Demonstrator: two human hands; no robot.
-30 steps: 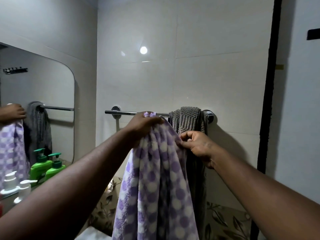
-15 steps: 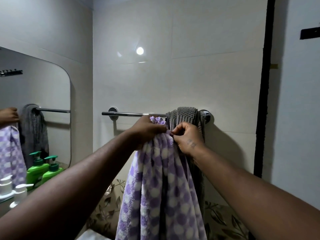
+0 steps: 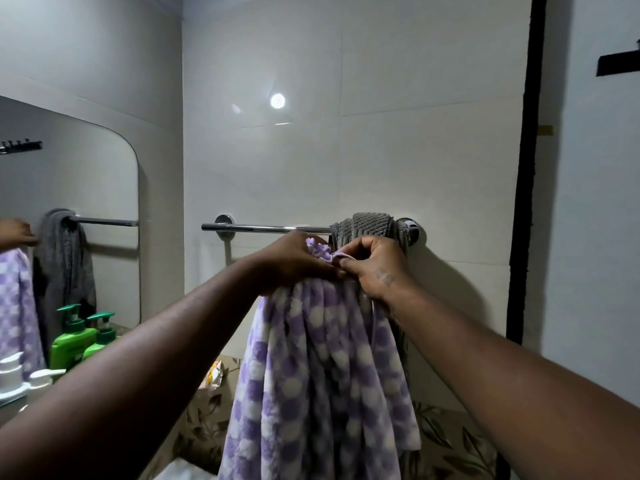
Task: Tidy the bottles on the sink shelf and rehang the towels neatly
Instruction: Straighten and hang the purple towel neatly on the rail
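**Gathering the checked towel below the rail**

Bunching is the word for it: the left hand (image 3: 294,263) is closed over the top of the purple-and-white checked towel (image 3: 322,375), and the right hand (image 3: 375,268) pinches the same edge between thumb and fingers (image 3: 343,263), the two hands touching. Holding the top together this way likely keeps the cloth in one bundle so it can be lifted over the rail in a single pass.

Towel hangs free from both grips, just below and in front of the chrome towel rail (image 3: 263,229); not yet over it. Grey towel (image 3: 372,226) is crowded at the rail's right end, against the bracket, which leaves the bare left length open for the checked one.

Green pump bottles (image 3: 74,344) and white pump tops (image 3: 20,375) stand at the mirror (image 3: 86,174), lower left.

Writing: none legible. Bottle labels are turned away or too small; a mark on the right hand's back is blurred.
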